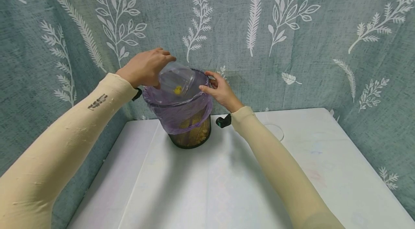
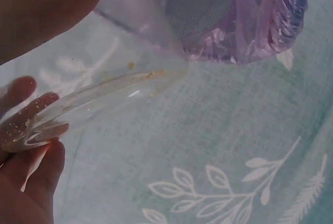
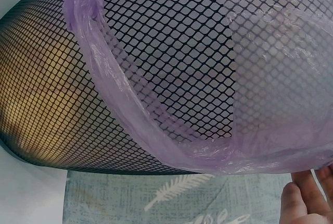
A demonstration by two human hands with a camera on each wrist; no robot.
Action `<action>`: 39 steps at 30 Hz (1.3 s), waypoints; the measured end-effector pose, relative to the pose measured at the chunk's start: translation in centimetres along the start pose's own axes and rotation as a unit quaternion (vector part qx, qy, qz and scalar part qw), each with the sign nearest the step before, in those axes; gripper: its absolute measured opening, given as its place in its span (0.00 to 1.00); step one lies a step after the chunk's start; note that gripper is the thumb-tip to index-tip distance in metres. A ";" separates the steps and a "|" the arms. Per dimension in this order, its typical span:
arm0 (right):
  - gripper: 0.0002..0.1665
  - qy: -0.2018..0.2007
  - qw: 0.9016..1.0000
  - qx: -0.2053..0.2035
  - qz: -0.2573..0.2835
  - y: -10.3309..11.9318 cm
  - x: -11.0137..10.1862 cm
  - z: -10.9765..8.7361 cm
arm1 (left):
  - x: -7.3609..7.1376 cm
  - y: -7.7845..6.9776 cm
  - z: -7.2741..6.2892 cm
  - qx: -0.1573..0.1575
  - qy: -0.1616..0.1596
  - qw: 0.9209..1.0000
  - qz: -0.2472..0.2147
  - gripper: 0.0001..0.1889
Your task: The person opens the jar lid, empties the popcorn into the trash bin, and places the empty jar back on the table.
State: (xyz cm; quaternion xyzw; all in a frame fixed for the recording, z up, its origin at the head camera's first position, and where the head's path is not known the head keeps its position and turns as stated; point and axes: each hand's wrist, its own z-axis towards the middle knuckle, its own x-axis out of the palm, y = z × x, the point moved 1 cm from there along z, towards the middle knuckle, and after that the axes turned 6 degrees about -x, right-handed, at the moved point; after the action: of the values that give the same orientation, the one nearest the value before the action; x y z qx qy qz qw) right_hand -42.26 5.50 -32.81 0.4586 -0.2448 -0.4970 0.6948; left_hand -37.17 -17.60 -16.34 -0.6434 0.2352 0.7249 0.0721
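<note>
My left hand point(image 1: 147, 65) grips a clear plastic tub point(image 1: 176, 74) from above, tipped on its side over the mouth of a black mesh wastebasket point(image 1: 191, 139). Yellow scraps point(image 1: 177, 90) show through the tub's lower part. In the left wrist view, crumbs cling to the clear wall of the tub point(image 2: 130, 86) between thumb and fingers. A purple bin liner point(image 1: 181, 117) lines the basket and folds down over its rim. My right hand point(image 1: 223, 90) holds the rim at the right side, thumb toward the opening. Brownish-yellow contents point(image 3: 41, 104) show through the mesh low in the basket.
The basket stands near the back edge of a white table point(image 1: 181, 189). A clear round lid point(image 1: 275, 131) lies on the table to its right, partly behind the right forearm. A grey-green leaf-patterned curtain point(image 1: 227, 16) hangs close behind and along the left.
</note>
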 end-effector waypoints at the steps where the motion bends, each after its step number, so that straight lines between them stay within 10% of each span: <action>1: 0.42 0.000 1.000 0.000 0.000 0.0 0.0 0.0 | 0.0 0.0 0.0 0.002 -0.001 1.000 0.003 0.52; 22: 0.42 -0.001 1.000 0.004 -0.004 -0.1 0.0 0.0 | -0.5 -1.0 0.4 0.080 -0.053 0.995 0.035 0.38; 39: 0.42 -0.001 1.000 0.006 -0.001 -0.2 -0.2 -0.1 | -0.5 -1.7 0.7 0.082 -0.052 0.992 0.080 0.37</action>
State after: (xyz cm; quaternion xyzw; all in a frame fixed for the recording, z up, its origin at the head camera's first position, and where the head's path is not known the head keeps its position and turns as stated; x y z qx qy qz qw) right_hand -42.30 5.68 -33.00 0.4625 -0.2479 -0.4967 0.6913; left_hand -37.03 -15.73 -16.26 -0.5758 0.3402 0.7393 0.0783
